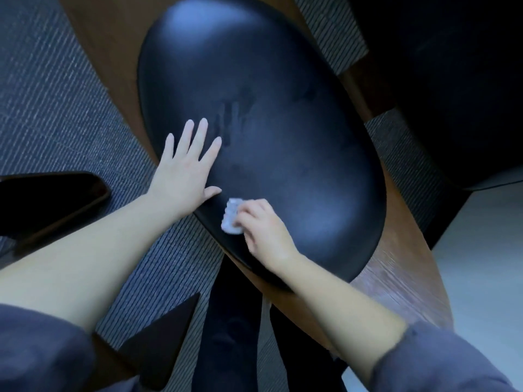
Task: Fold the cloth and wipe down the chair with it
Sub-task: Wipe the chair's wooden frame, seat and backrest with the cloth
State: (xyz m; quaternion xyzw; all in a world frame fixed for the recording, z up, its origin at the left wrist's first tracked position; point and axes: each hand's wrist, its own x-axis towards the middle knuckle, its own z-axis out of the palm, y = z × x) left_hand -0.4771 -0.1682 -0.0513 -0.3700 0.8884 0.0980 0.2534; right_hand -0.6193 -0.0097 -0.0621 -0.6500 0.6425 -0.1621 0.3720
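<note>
A small folded white cloth [231, 216] is pinched by the right hand [264, 232] at the lower-left edge of the glossy black padded chair seat [263, 123]; the left hand [188, 165] is laid flat, fingers spread, just beside.

We see grey ribbed carpet [56, 108] underfoot, a pale smooth floor [481, 264] at right, a large dark bulk [452, 80] upper right, and two dark pointed shapes [42, 205] at left.

Single head-worn view, steeply downward, close above the chair seat [263, 89], edges seemingly blurred.
</note>
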